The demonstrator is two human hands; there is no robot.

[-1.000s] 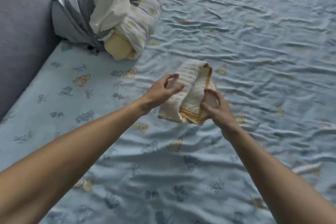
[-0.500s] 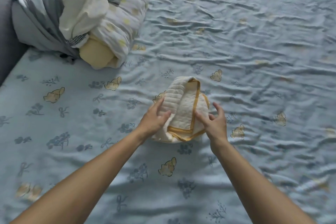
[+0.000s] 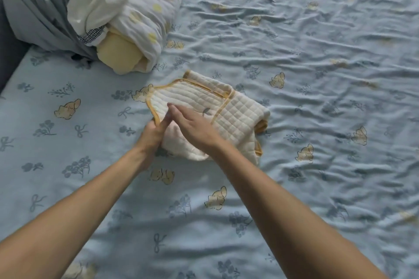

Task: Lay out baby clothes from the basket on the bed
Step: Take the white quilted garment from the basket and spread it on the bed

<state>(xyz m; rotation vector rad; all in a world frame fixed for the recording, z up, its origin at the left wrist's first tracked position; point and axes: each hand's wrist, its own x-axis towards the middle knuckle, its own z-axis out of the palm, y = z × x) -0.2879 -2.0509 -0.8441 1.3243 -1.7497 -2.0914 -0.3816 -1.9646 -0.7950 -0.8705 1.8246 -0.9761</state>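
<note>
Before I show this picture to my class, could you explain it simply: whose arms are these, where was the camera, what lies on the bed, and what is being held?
No machine here: a person's two bare arms, filmed by a camera worn on their head, looking down. The left hand pinches the yellow-trimmed edge of a cream quilted baby garment lying on the pale blue printed bedsheet. The right hand rests flat on the garment with its fingers straight. At the upper left sits a bundled heap of grey, white and yellow cloth.

Single head view, looking steeply down, close over bed
</note>
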